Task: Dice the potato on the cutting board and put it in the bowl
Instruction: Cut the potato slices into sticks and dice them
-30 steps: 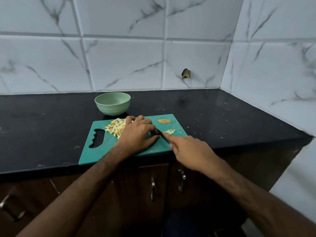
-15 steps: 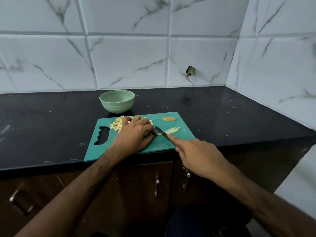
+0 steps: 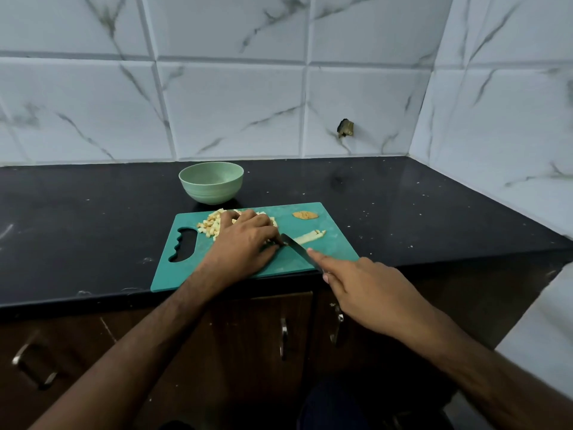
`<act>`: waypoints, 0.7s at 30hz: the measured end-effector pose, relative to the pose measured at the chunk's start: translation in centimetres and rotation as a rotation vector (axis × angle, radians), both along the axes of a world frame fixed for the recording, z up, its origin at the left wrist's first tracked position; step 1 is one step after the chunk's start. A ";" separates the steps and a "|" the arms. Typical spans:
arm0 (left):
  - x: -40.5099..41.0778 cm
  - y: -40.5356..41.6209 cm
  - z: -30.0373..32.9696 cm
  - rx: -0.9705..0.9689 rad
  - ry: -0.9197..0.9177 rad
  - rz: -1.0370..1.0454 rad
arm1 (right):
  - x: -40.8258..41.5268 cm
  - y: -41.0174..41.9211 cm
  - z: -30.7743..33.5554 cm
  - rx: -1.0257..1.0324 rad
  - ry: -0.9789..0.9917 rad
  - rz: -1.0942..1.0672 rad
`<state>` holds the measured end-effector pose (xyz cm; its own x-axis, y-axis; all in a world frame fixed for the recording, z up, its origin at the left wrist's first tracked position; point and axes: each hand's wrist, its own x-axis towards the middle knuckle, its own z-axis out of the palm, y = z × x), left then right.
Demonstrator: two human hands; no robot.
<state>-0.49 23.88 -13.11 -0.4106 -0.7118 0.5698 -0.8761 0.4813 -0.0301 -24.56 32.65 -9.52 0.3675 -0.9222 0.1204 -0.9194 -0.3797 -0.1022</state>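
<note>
The left hand (image 3: pixel 245 240) lies knuckles-up on the cutting board (image 3: pixel 335 252), fingers curled over the right edge of the pile of potato cubes (image 3: pixel 210 226); whether it actually pinches any piece is hidden beneath it. The right hand (image 3: pixel 369 293) grips the knife (image 3: pixel 299 252) by its handle, index finger stretched along the spine. The blade runs diagonally, tip pointing far-left and ending just beside the left fingertips.

What matters for the coming cut is the last uncut potato strip (image 3: pixel 310 236). It lies on the board just right of the blade tip, its long axis running from near-left to far-right, roughly crosswise to the blade. The knife hand is nearer to it; the left hand is on the other side of the blade.

The green bowl (image 3: pixel 211 181) stands on the black counter (image 3: pixel 434 206) just beyond the board's far edge, behind the pile, and looks empty. A brown scrap of peel (image 3: pixel 305 215) rests near the board's far-right corner.
</note>
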 end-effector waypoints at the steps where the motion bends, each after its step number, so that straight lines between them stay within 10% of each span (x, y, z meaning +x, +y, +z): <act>1: 0.0 0.0 -0.1 0.000 0.003 0.000 | 0.1 -0.2 -0.4 -0.004 0.007 0.005; 9: -0.2 0.2 0.0 0.003 -0.019 -0.006 | -2.4 -2.8 2.7 0.303 -0.343 0.076; 21: -6.2 -4.8 1.2 0.269 -0.221 -0.380 | -4.7 -11.4 0.1 0.185 -1.157 -0.114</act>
